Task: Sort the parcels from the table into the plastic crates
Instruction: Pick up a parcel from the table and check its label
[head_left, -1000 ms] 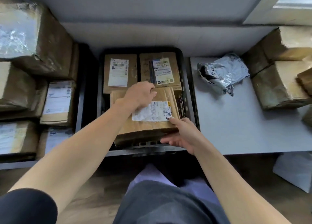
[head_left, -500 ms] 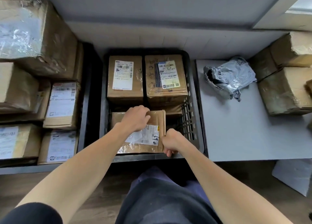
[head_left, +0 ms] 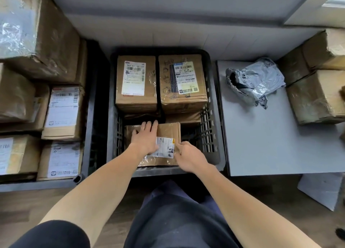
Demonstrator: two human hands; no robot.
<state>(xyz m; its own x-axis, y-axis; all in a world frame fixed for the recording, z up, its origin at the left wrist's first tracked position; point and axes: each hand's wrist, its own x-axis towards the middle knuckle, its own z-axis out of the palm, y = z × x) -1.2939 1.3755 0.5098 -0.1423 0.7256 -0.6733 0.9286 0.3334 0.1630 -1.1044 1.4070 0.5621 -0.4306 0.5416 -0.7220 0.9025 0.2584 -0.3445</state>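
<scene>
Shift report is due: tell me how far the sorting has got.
Done: the left crate holds boxes; two labelled boxes sit at the back of the middle crate. In hand: left hand and right hand rest on a small box at its front. Left: a grey bag and brown boxes on the table.

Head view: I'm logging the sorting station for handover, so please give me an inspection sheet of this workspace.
Surface: grey table, right of the middle crate.
Job's things: parcel low in middle crate, back boxes behind it; left crate holds stacked boxes; grey bag and table boxes on table.
Clutter: white box on floor by table.
Hands: left hand flat on parcel; right hand at its right edge, grip unclear.
Cables: nothing seen.
Surroundings: white wall, wooden floor.
</scene>
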